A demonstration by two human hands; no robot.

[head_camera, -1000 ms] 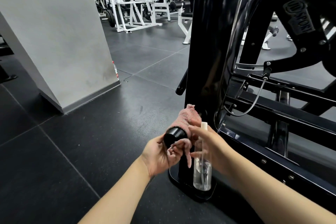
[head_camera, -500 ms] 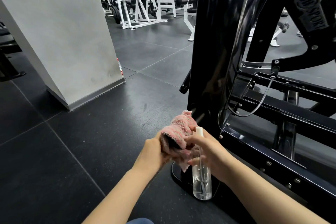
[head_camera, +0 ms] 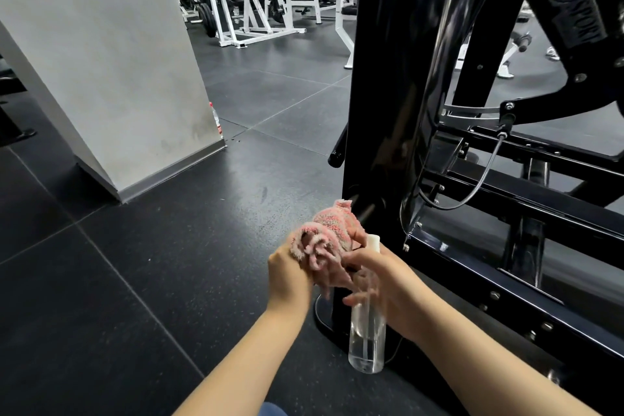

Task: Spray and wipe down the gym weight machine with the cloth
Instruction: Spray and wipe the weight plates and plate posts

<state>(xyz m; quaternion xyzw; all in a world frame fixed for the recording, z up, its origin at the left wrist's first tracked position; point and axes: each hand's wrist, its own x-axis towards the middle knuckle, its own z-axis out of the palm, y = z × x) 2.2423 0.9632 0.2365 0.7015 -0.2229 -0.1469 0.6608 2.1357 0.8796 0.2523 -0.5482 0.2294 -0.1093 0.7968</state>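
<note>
Now the black round end of the bar that was showing bare a second ago is lying wholly under the pink cloth (head_camera: 326, 240); half a second back the cloth was already over it, and the hands have stayed low beside the machine's foot.

Left hand (head_camera: 292, 275) is wrapping the cloth from the left side, fingers curled around the bundle and closed on it, knuckles facing up. Loose fringe of the cloth is hanging down between the two hands.

Right hand (head_camera: 381, 284) is sitting just right of the left one, touching the cloth with its upper fingers while the rest of the hand is gripping the clear spray bottle (head_camera: 367, 328) around its upper body. Lower fingers are blurred, so how tightly they are closing I cannot tell. Bottle is hanging upright below the right hand, white nozzle poking up above the fingers, some liquid in the bottom.

Black weight machine (head_camera: 395, 94) is rising straight beyond both hands, its glossy upright just past the cloth, its low frame rails running off to the right of the right hand.

Grey pillar (head_camera: 101, 54) is standing well off to the left of the left hand, white gym racks (head_camera: 250, 3) far beyond.
</note>
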